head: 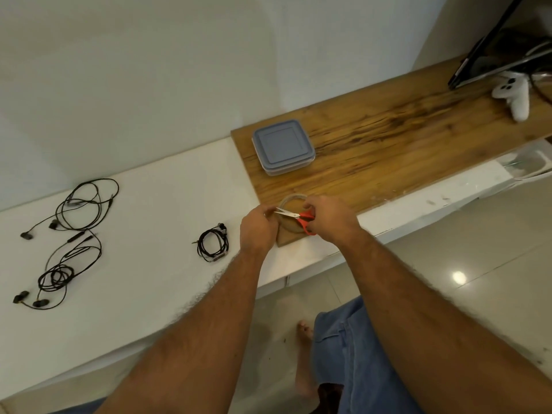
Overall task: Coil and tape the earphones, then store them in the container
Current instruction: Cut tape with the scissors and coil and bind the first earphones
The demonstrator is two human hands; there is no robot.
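Red-handled scissors (297, 218) are gripped in the right hand (330, 218), fingers curled round the loops, blades pointing toward the left hand (259, 227). The left fingers are closed in a pinch, apparently on a strip drawn from the clear tape roll (294, 204) lying beneath both hands on the wooden worktop (403, 138); the strip itself cannot be made out. Just left of the hands, one coiled pair of earphones (212, 242) rests on the white worktop (149, 228), unbound. Two loose pairs (77, 204) (56, 276) are spread well apart at the far left. The lidded container (283, 147) sits behind the tape. The cable is judged light, limp and springy, so the coil is best pinched across its bundled strands, away from the earbuds, while tape is wrapped.
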